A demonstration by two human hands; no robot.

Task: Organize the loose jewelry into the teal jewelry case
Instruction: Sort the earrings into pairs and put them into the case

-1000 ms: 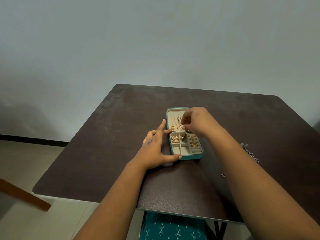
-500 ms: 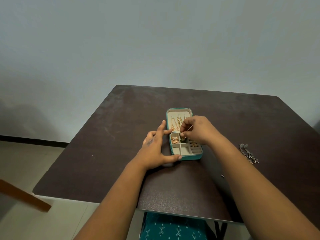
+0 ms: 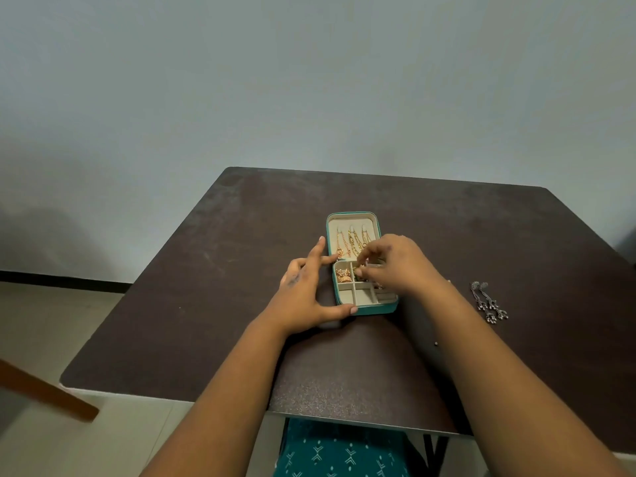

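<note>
Left hand point(image 3: 303, 297) splayed; right hand point(image 3: 395, 261) pinching

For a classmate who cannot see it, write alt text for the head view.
A right hand pinches a small gold piece over the open teal jewelry case, which the left hand steadies; silver earrings lie on the dark table.

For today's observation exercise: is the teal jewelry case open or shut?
Open: the teal jewelry case lies flat, its cream lid lining and divided compartments showing.

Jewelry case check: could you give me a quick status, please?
Left hand braces teal case. Right hand pinches small piece over compartments. Silver earrings loose on table.
</note>
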